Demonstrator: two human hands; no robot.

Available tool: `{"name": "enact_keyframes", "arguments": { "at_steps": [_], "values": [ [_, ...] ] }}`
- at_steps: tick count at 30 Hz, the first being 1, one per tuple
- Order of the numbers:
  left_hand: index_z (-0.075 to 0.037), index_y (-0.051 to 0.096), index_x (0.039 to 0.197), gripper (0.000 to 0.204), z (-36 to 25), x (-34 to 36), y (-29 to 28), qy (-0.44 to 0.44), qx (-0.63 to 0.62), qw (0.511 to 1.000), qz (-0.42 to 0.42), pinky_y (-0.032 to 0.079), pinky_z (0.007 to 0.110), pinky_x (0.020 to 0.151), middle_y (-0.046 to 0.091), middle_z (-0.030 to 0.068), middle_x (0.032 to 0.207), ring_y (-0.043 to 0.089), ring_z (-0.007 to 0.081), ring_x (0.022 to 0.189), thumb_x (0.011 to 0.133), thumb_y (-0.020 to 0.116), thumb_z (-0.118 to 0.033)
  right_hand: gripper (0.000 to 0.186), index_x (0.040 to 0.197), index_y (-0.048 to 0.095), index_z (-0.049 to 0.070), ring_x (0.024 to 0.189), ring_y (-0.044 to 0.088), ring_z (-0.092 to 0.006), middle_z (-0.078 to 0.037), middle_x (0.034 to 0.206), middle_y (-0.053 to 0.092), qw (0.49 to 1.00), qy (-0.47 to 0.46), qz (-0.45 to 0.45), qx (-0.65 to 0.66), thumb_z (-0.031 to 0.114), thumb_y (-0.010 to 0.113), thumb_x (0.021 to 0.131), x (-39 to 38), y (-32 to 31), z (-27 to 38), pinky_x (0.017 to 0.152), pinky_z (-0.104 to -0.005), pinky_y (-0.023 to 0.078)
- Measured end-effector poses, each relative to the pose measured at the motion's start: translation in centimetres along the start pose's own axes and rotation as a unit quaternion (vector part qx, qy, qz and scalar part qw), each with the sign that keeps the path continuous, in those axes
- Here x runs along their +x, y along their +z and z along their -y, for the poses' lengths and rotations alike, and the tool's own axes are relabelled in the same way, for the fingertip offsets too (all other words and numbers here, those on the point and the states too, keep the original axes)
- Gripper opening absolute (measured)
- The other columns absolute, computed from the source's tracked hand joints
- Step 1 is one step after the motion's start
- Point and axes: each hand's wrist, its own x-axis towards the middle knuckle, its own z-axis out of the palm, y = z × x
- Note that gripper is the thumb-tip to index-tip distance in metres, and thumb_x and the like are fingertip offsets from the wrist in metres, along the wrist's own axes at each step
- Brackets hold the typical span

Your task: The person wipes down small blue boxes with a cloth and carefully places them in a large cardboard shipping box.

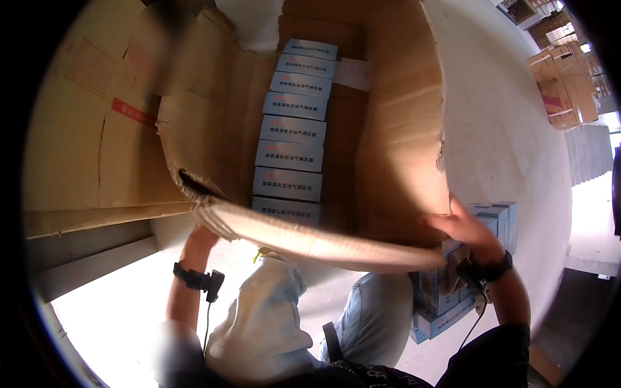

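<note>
Inside large cardboard carton (388,129): one row of small blue boxes (291,136) packed, right half unfilled. More blue boxes stacked (453,304) on floor. Right hand (462,229) fingers clamped on carton's flap; left hand (202,236) under near flap, fingers hidden, state unclear.

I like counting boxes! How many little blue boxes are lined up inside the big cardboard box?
8 small blue boxes show, stacked in one row down the middle of the big cardboard box, from far end to near flap. More may hide underneath.
</note>
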Motion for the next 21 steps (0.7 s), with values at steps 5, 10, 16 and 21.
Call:
{"name": "enact_keyframes", "arguments": {
  "at_steps": [5, 10, 16, 21],
  "values": [
    [-0.015, 0.045, 0.143, 0.066, -13.0, 0.3, -0.4, 0.060, -0.162, 0.965, -0.195, 0.039, 0.037, 0.102, 0.052, 0.0076, 0.139, 0.049, 0.0233, 0.126, 0.090, 0.060, -0.050, 0.044, 0.118, 0.058, -0.003, 0.096, 0.057, -0.0146, -0.007, 0.102, 0.062, 0.986, -0.100, -0.087, -0.099, 0.020, 0.072, 0.083, -0.6, 0.9, -0.4, 0.086, -0.0307, 0.047],
    [-0.007, 0.050, 0.135, 0.060, -18.7, 1.7, 4.1, 0.031, 0.178, 0.962, -0.205, 0.046, 0.029, 0.088, 0.061, 0.0043, 0.119, 0.057, 0.0189, 0.105, 0.083, 0.065, -0.033, 0.052, 0.129, 0.050, 0.007, 0.101, 0.057, -0.0123, -0.002, 0.110, 0.059, 0.992, -0.048, -0.108, 0.054, 0.029, 0.068, 0.086, 0.6, -3.2, -0.9, 0.083, -0.0288, 0.048],
    [0.000, 0.047, 0.135, 0.066, -19.0, 0.8, 4.5, 0.089, 0.181, 0.979, -0.041, 0.046, 0.028, 0.089, 0.060, 0.0057, 0.119, 0.056, 0.0150, 0.107, 0.071, 0.061, -0.002, 0.054, 0.126, 0.053, 0.002, 0.095, 0.060, -0.0172, -0.006, 0.104, 0.063, 0.991, 0.004, -0.069, 0.117, 0.012, 0.070, 0.076, 4.9, -3.6, -1.0, 0.080, -0.0326, 0.051],
    [0.002, 0.041, 0.142, 0.073, -17.6, -2.0, 6.1, 0.161, 0.127, 0.974, 0.093, 0.044, 0.029, 0.097, 0.057, 0.0074, 0.127, 0.054, 0.0141, 0.115, 0.071, 0.060, 0.004, 0.062, 0.134, 0.047, 0.002, 0.096, 0.056, -0.0143, -0.004, 0.110, 0.059, 0.998, -0.034, -0.021, 0.045, 0.000, 0.062, 0.074, 4.7, -1.5, -0.3, 0.084, -0.0298, 0.047]
  ]
}}
